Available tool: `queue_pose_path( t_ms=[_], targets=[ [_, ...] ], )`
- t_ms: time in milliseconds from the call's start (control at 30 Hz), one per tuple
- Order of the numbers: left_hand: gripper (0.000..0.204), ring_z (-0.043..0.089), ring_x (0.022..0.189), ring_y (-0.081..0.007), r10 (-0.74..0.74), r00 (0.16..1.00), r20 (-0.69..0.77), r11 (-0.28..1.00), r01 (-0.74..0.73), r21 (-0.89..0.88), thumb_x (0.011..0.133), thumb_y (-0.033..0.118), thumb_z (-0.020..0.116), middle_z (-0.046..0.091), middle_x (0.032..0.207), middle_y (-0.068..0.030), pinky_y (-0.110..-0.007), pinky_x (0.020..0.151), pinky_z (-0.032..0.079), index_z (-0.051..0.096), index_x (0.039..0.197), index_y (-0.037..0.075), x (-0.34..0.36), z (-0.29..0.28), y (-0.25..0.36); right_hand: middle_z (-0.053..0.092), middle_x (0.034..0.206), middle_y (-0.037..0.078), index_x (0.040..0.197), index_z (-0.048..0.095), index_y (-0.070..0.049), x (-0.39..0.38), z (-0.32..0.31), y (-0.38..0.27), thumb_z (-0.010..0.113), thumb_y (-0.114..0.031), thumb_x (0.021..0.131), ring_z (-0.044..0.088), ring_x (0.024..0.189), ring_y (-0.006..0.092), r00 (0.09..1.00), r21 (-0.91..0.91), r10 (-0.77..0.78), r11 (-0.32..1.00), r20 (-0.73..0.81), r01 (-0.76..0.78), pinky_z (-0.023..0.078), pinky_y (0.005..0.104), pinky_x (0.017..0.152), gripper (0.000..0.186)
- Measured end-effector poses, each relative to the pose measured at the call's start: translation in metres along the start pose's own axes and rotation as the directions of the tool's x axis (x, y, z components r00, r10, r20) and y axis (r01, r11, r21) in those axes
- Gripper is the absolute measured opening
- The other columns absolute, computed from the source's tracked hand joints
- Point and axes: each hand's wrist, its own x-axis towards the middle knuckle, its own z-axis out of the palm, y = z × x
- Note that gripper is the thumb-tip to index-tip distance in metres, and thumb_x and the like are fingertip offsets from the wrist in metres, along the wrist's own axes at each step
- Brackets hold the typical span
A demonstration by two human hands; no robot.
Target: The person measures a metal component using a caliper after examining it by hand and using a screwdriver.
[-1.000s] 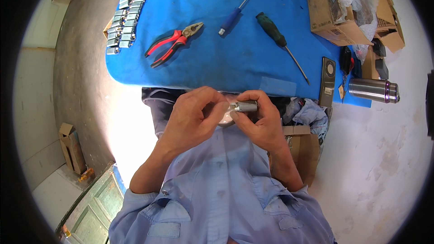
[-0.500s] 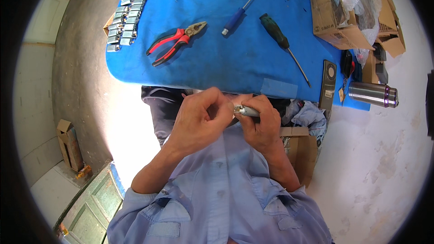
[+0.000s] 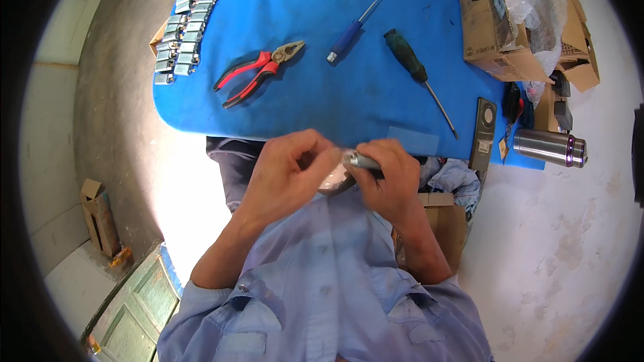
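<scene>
— So, where is the small shiny metal part (image 3: 359, 160)?
— Both hands, left (image 3: 290, 175) and right (image 3: 389, 175), pinch it tight with closed fingers, just below the blue bench (image 3: 322, 104).

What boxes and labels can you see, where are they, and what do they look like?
Cardboard box: far right of the blue mat, brown, open, dark print on its side, crumpled clear plastic inside.
Small cardboard box: on the floor at the left, brown, tall and narrow.
Cardboard box: beside the right forearm, plain brown.
Flat black panel: mat's right edge, long, pale round mark.
</scene>
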Motion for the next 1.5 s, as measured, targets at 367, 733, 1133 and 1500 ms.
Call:
queue_pose_path(
  t_ms=[367, 733, 1133, 1500],
  targets=[
    [0.013, 0.065, 0.064, -0.0219, 0.383, 0.918, -0.103, 0.790, -0.268, 0.551, 0.092, 0.008, 0.078, 0.068, 0.081, -0.0110, -0.036, 0.058, 0.049, 0.074, 0.103, 0.002, 0.061, 0.011, -0.028, 0.062, 0.092, 0.001, 0.099, 0.079, -0.012, 0.027, 0.012, 0.040, 0.093, -0.017, 0.071, 0.062, 0.082, 0.0217, 0.992, -0.300, 0.121, 0.946, -0.034, -0.126, 0.048, 0.0376, 0.069, 0.031],
    [0.016, 0.067, 0.069, -0.0263, 0.493, 0.870, -0.008, 0.634, -0.353, 0.688, 0.086, 0.007, 0.082, 0.063, 0.084, -0.0062, -0.039, 0.058, 0.050, 0.075, 0.101, 0.009, 0.062, 0.016, -0.042, 0.064, 0.098, 0.004, 0.107, 0.080, -0.009, 0.031, 0.002, 0.038, 0.094, -0.022, 0.071, 0.063, 0.086, 0.0250, 0.978, -0.268, 0.200, 0.947, 0.066, -0.176, 0.050, 0.0373, 0.074, 0.041],
    [0.018, 0.065, 0.065, -0.0144, 0.484, 0.868, -0.112, 0.780, -0.370, 0.505, 0.088, 0.000, 0.083, 0.068, 0.087, -0.0071, -0.029, 0.053, 0.048, 0.074, 0.103, 0.002, 0.047, -0.004, -0.034, 0.067, 0.108, 0.014, 0.112, 0.076, -0.004, 0.107, -0.030, 0.095, 0.085, -0.023, 0.087, 0.067, 0.097, 0.0332, 0.970, -0.499, 0.228, 0.833, -0.086, -0.240, 0.053, 0.0422, 0.081, 0.032],
    [0.016, 0.068, 0.067, -0.0139, 0.510, 0.853, -0.113, 0.760, -0.384, 0.525, 0.087, -0.001, 0.083, 0.070, 0.090, -0.0088, -0.026, 0.054, 0.053, 0.075, 0.101, 0.001, 0.044, -0.026, -0.034, 0.067, 0.103, 0.011, 0.129, 0.057, -0.003, 0.137, -0.079, 0.024, 0.074, -0.014, 0.099, 0.070, 0.089, 0.0204, 0.796, -0.125, 0.573, 0.791, -0.192, -0.599, 0.057, 0.0335, 0.081, 0.037]
  ],
)
